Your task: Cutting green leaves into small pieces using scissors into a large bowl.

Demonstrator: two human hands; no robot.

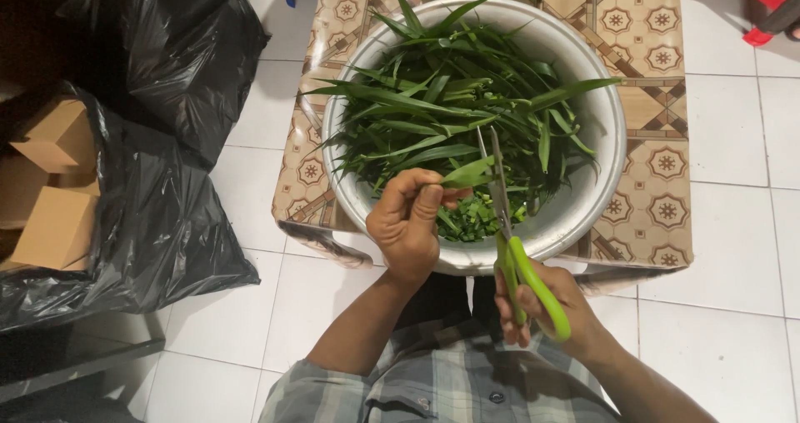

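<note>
Most of the cutting lies ahead of you, judging by the bowl: only a small heap of short, chopped green pieces [473,220] sits at the near edge of the big round pale metal bowl [612,131], while a thick tangle of long, narrow, dark green leaves [450,106] fills the rest of it, some tips poking out over the rim. Your left hand [408,223] is curled tight around a small bundle of those long green leaves [468,173], pinching it between thumb and fingers so that the cut end juts toward the blades, just above the chopped heap. Your right hand [546,306] has its grip closed through the loops of the lime-green-handled scissors with slim steel blades [500,202]; the blades stand nearly together, their tips reaching up over the leaf pile just beside the held bundle, and you cannot tell from this view whether they touch it. The leaves look fresh, glossy and stiff, strap-shaped with pointed tips, lying crosswise over one another. The bowl rests on a small worktop covered in a beige patterned plastic cloth [658,173] set on a white tiled floor [733,140], with black plastic bags [167,65] and brown cardboard boxes [54,223] well apart to your left.
</note>
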